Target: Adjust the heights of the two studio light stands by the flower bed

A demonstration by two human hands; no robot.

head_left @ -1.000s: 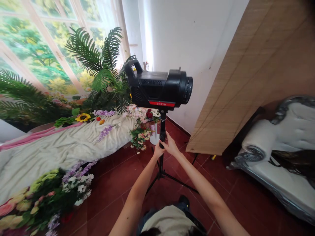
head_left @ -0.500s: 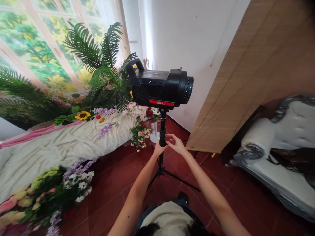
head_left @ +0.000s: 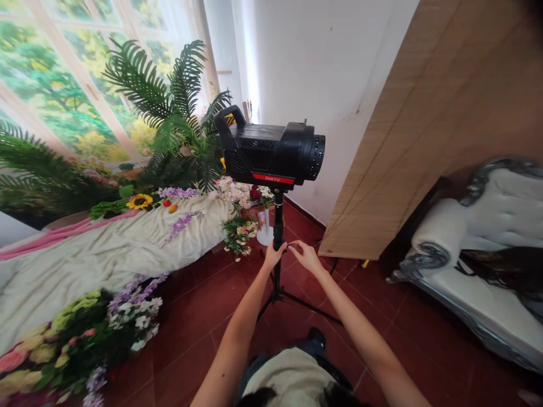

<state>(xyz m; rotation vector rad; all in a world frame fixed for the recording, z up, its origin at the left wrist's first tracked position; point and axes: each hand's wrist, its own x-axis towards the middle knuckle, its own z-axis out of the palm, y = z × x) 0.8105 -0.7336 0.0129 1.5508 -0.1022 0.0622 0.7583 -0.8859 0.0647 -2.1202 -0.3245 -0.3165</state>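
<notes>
Right hand (head_left: 306, 255) back at pole (head_left: 278, 223), fingers spread; left hand (head_left: 272, 255) gripping pole; red tile floor (head_left: 199, 316) below.

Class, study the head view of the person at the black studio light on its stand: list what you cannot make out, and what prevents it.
- Black stand pole: its clamp is hidden by the left hand.
- Right hand: touching the pole or just short, too small to tell.
- Black studio light: its front faces away.
- White-and-silver sofa: cut off by the right edge.
- Tripod feet: partly behind the forearms.
</notes>
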